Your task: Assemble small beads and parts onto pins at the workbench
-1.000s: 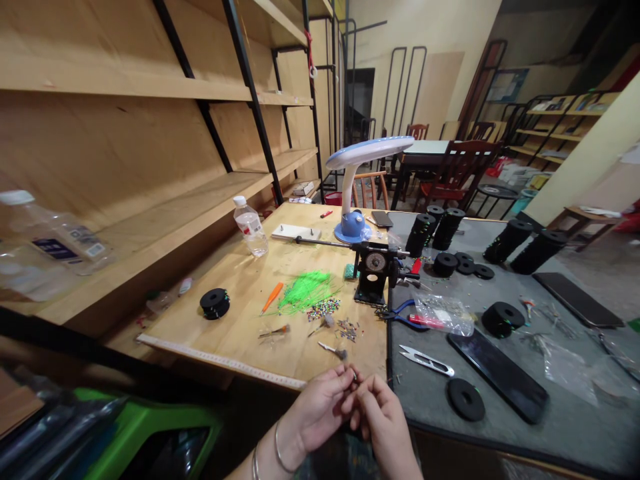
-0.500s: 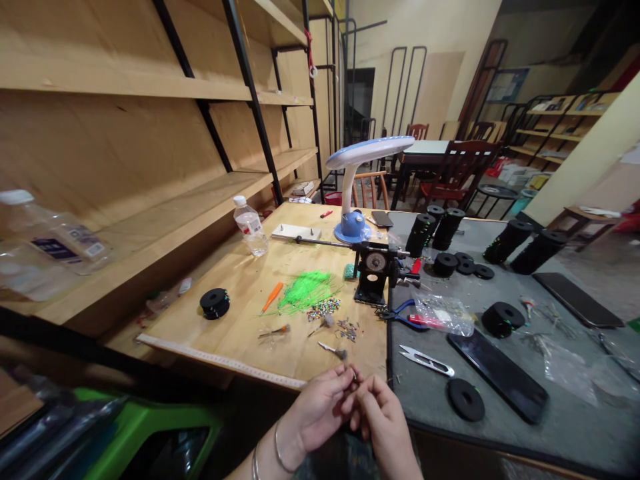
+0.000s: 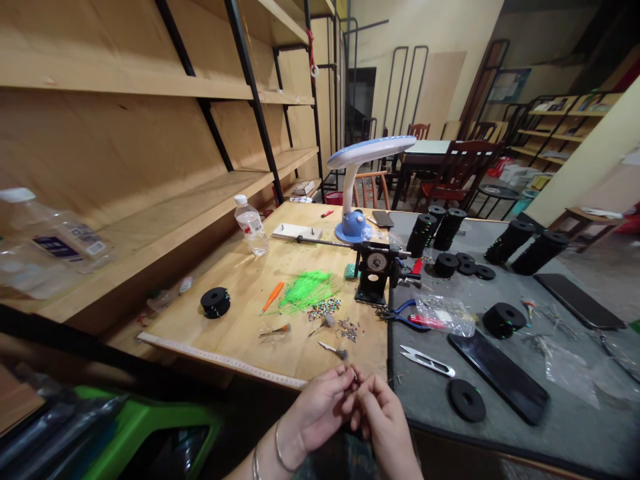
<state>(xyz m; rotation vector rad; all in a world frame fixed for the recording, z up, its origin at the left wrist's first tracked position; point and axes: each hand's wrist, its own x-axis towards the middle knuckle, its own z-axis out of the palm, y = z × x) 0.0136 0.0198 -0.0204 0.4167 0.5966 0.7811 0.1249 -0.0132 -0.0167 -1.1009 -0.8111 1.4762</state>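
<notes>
My left hand (image 3: 320,410) and my right hand (image 3: 383,417) meet at the near edge of the wooden board (image 3: 240,320), fingertips pinched together around a tiny dark piece (image 3: 355,375) that I cannot name. Bangles circle my left wrist. Just beyond the fingers lie a small metal tool (image 3: 334,350), a pile of coloured beads (image 3: 324,308), a heap of green strands (image 3: 305,290) and an orange-handled tool (image 3: 273,297). Thread snips (image 3: 427,361) rest on the grey mat (image 3: 550,427) to the right.
A black hand-crank winder (image 3: 375,270) and a blue desk lamp (image 3: 357,193) stand mid-table. Black spools (image 3: 503,317), a black spool on the wood (image 3: 216,301), blue pliers (image 3: 403,315), plastic bags, dark flat slabs (image 3: 500,373) and a water bottle (image 3: 250,225) surround them. Wooden shelving runs along the left.
</notes>
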